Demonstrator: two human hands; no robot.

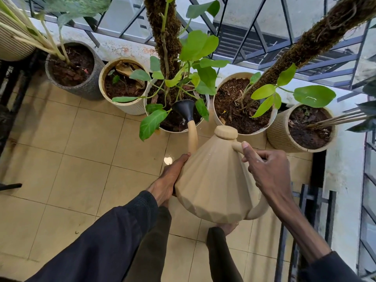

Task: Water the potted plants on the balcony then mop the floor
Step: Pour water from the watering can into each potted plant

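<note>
A beige faceted watering can [215,180] hangs in front of me, its black rose [184,110] pointing into the white middle pot [201,122] with a moss pole and green leaves. My right hand [264,167] grips the can's handle near the lid. My left hand [171,178] lies flat against the can's left side, fingers straight. No stream of water is visible at the rose.
A row of pots lines the balcony wall: a grey pot [89,86], a cream pot [132,107], a white pot [270,117] with a second moss pole, and a ribbed tan pot [278,137]. Beige floor tiles [81,159] lie below. Metal railing [264,43] runs behind.
</note>
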